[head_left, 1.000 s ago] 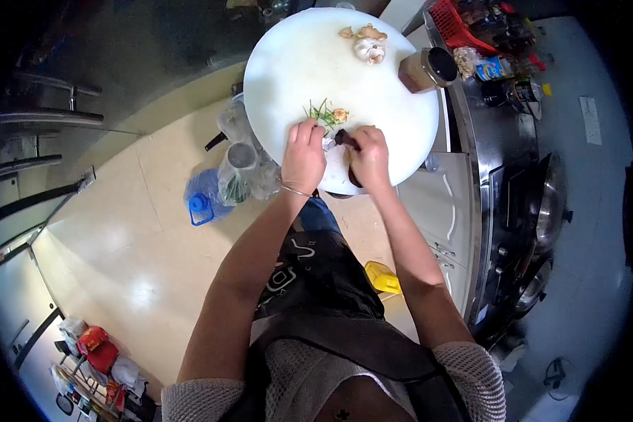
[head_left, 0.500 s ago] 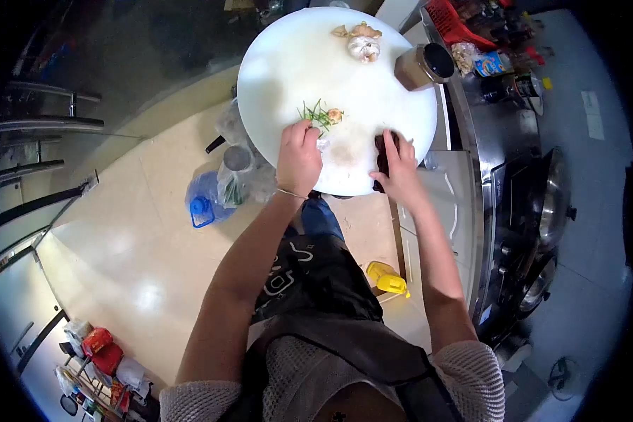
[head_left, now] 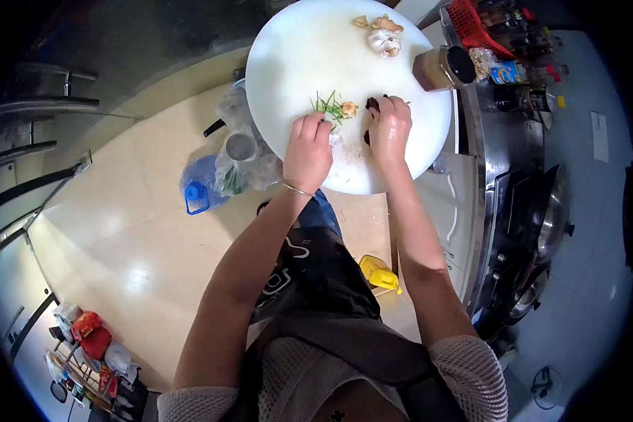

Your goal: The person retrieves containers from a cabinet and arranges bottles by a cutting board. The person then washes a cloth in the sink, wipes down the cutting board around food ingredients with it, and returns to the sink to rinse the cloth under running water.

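Note:
A round white board point(head_left: 288, 49) lies below me. My left hand point(head_left: 308, 151) rests at its near left part, fingers curled together beside chopped green stalks point(head_left: 328, 105) and a small orange-brown piece point(head_left: 349, 109). What its fingertips hold, if anything, is hidden. Over on the right, my right hand point(head_left: 389, 130) is closed around a dark object point(head_left: 372, 104), mostly covered by the fingers. Toward the far edge sit a garlic bulb point(head_left: 385, 42) and loose brown skins point(head_left: 387, 24). A glass jar with a black lid point(head_left: 444, 69) stands at the right edge.
Right of the board is a counter with a red basket point(head_left: 471, 28), bottles and a stove with pans point(head_left: 552, 214). On the floor are a blue-capped water jug point(head_left: 202, 186), plastic bags point(head_left: 243, 116) and a yellow bottle point(head_left: 378, 273).
My right hand has moved away from me and closed over the dark object, which has turned and shifted with it. The whole view has shifted slightly.

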`<state>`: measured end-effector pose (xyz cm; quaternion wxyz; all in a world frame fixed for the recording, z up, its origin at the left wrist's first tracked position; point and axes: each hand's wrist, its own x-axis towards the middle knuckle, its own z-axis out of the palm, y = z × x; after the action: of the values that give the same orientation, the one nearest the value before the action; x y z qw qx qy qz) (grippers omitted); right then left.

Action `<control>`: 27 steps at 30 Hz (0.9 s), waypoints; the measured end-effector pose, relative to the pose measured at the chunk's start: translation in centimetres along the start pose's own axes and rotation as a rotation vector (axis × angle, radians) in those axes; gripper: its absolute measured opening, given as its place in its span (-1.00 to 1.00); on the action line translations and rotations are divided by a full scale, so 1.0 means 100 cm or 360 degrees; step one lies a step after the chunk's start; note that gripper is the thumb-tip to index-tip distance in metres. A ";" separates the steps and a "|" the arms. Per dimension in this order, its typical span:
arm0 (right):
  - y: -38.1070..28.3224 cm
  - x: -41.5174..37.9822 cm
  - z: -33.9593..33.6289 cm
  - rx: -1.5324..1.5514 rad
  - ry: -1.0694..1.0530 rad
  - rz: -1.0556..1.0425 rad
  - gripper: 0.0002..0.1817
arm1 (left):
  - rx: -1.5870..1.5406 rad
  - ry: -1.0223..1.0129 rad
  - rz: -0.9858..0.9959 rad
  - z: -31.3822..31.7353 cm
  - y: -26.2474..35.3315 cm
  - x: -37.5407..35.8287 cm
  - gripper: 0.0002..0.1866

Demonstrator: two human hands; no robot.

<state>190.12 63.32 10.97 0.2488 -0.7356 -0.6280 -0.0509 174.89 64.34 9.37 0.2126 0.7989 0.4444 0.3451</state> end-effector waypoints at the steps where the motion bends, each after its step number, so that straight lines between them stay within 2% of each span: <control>1: 0.000 -0.006 0.001 0.0030 0.0002 -0.0043 -0.85 | 0.0006 -0.0002 0.0002 -0.001 -0.001 -0.003 -0.71; 2: 0.000 -0.011 0.002 0.0054 0.0011 -0.0094 -0.90 | 0.0002 -0.0015 -0.0016 0.000 -0.001 -0.004 -0.71; 3: -0.007 -0.030 0.000 0.0104 -0.0153 -0.0146 -0.91 | -0.0004 -0.0009 -0.0022 0.002 -0.002 -0.001 -0.71; 4: -0.023 -0.047 -0.001 0.0185 0.0098 -0.0295 -0.90 | -0.0015 -0.0017 -0.0033 0.001 -0.001 0.000 -0.71; 5: -0.041 -0.050 -0.019 0.0209 -0.0061 -0.0283 -0.86 | -0.0024 -0.0013 -0.0034 0.002 -0.002 0.002 -0.71; 7: -0.014 -0.048 -0.005 0.0125 -0.0141 -0.0288 -0.86 | -0.0036 0.0017 -0.0009 0.004 -0.003 -0.001 -0.71; 8: -0.007 -0.027 -0.007 0.0162 -0.0122 -0.0278 -0.84 | -0.0025 0.0026 0.0004 0.004 -0.004 -0.001 -0.71; 9: 0.011 -0.010 -0.005 0.0022 -0.0163 -0.0131 -0.86 | -0.0021 0.0020 0.0002 0.005 -0.003 -0.001 -0.71; 11: 0.009 0.005 -0.003 0.0071 -0.0005 0.0065 -0.89 | -0.0006 0.0057 0.0000 0.004 -0.003 -0.002 -0.72; 12: 0.003 -0.003 -0.010 0.0046 -0.0072 -0.0094 -0.92 | -0.0004 0.0050 -0.0004 0.003 -0.001 -0.005 -0.72; 13: -0.003 -0.024 -0.004 0.0059 -0.0241 -0.0067 -0.91 | 0.0017 0.0041 -0.0022 0.004 -0.001 -0.005 -0.72; 15: -0.041 -0.051 -0.016 0.0301 -0.0138 -0.0313 -0.84 | 0.0035 0.0045 -0.0032 0.006 -0.005 0.002 -0.72; 16: -0.030 -0.051 -0.011 0.0309 -0.0097 -0.0359 -0.79 | 0.0024 0.0057 -0.0025 0.006 -0.005 0.001 -0.72; 17: -0.019 -0.043 -0.007 0.0257 -0.0137 -0.0347 -0.84 | 0.0013 0.0063 -0.0006 0.006 -0.005 -0.001 -0.73; 20: -0.001 -0.008 -0.007 0.0125 -0.0109 0.0030 -0.85 | 0.0032 0.0070 -0.0005 0.007 -0.005 -0.002 -0.72; 23: -0.027 -0.051 -0.003 0.0242 -0.0254 -0.0133 -0.87 | 0.0037 0.0066 0.0004 0.004 -0.004 0.000 -0.69; 24: -0.048 -0.062 -0.008 0.0259 -0.0089 -0.0266 -0.93 | 0.0034 0.0052 -0.0007 0.005 -0.003 0.000 -0.68; 27: -0.035 -0.046 -0.008 0.0222 -0.0162 -0.0207 -0.85 | -0.0019 0.0055 -0.0040 0.003 -0.001 0.000 -0.64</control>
<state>186.04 59.17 10.98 0.2633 -0.6759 -0.6882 0.0142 175.05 64.41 9.13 0.2140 0.7858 0.4560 0.3588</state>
